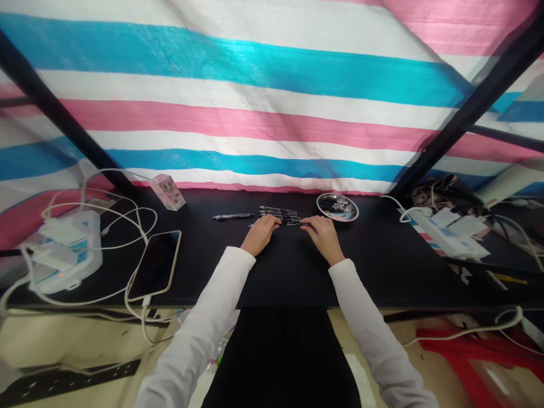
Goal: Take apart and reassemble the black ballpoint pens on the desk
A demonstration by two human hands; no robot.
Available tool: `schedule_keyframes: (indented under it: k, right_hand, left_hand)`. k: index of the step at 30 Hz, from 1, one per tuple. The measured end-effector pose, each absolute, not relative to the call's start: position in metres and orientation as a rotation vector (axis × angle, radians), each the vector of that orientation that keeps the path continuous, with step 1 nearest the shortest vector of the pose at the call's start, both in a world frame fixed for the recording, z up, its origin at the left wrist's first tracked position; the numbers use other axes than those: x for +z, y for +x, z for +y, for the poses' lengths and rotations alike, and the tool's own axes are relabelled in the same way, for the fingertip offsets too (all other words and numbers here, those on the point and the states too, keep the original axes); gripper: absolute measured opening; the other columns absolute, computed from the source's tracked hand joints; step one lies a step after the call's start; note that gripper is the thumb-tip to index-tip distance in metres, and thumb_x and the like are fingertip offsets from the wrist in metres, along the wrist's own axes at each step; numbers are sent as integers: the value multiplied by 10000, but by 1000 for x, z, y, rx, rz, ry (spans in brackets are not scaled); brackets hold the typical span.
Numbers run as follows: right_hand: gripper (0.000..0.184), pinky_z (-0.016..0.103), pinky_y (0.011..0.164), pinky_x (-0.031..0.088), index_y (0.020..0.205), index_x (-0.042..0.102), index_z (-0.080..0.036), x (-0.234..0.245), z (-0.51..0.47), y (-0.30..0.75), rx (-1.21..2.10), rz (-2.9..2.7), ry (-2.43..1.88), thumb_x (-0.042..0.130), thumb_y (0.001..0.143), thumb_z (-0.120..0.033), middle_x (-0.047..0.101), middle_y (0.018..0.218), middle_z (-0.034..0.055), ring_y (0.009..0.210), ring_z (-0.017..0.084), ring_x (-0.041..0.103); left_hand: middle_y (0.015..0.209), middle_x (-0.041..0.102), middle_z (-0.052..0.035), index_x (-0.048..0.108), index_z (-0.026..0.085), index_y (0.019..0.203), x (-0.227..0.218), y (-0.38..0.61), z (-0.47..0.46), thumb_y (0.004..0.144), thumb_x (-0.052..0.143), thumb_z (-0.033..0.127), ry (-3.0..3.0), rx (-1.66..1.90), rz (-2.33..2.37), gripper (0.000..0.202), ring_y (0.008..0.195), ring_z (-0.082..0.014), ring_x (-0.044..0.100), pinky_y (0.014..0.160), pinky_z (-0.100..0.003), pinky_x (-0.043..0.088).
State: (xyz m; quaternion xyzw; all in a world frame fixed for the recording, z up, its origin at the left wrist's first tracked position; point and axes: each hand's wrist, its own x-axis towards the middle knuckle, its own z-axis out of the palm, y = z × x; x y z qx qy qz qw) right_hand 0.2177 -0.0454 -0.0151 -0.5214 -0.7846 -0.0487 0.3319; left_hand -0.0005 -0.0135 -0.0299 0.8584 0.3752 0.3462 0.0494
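Several dark pens with clear parts (280,212) lie side by side in a row on the black table. At the near edge of that row, my left hand (260,233) has its fingers closed on a pen (291,224), whose tip seems to poke out left of the hand. My right hand (323,238) pinches the right end of what looks like the same pen. One more pen (233,216) lies apart on the left. Beyond my right hand stands a round metal bowl (356,211) with small dark pieces inside, too small to name.
A phone (157,265) on a charging cable lies at the left, near a white power strip (70,249) with tangled cords. Behind it stands a small pink box (167,191). Another power strip (450,232) sits at the right. A striped sheet (272,124) hangs behind the table.
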Motion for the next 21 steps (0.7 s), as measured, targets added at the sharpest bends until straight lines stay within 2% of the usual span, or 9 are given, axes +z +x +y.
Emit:
schedule_keyframes:
  k: [21]
  right_hand:
    - [204, 331, 809, 341, 958, 615, -219, -15, -45, 218, -111, -2035, -1376, 463, 903, -344, 649, 912, 46, 868, 200, 557]
  left_hand:
    - [960, 579, -48, 530, 184, 994, -30, -2, -12, 933, 374, 201, 2634, 1061, 1145, 168, 910, -174, 531, 843, -313, 427]
